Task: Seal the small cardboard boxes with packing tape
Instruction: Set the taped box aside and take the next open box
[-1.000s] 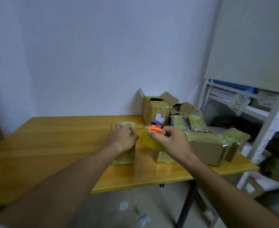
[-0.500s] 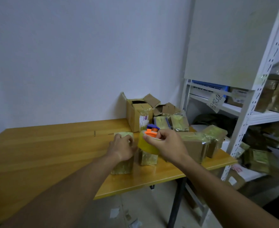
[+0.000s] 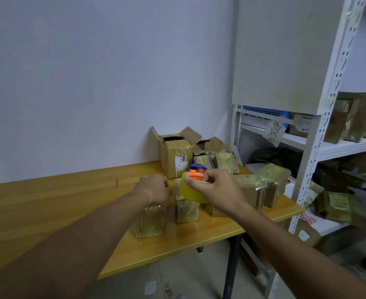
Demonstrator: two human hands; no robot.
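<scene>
The person stands at a long yellow-brown wooden table (image 3: 48,203) pushed against a pale wall. The left hand (image 3: 154,188) rests on top of a small upright cardboard box wrapped in shiny yellowish tape (image 3: 149,221), near the table's front edge, with the fingers curled down over the box's top and holding it in place. The right hand (image 3: 216,190) grips a yellow roll of packing tape (image 3: 190,190) fitted with a small orange and blue plastic cutter (image 3: 197,171); the thumb and fingers close around the roll's upper rim just beside the cutter. The roll hangs in the air just to the right of the left hand, above a second small taped box (image 3: 186,210) that stands beside the first.

Behind the hands, toward the wall, an open brown cardboard carton with raised flaps (image 3: 173,156) stands with a white label on its front. To its right lie several more tape-covered cardboard parcels (image 3: 272,182), reaching to the right end of the table. A white metal shelving rack (image 3: 320,147) stands to the right of the table, holding more wrapped packages and a handwritten paper tag (image 3: 274,132) hanging from one shelf. Scraps of paper lie on the floor under the table.
</scene>
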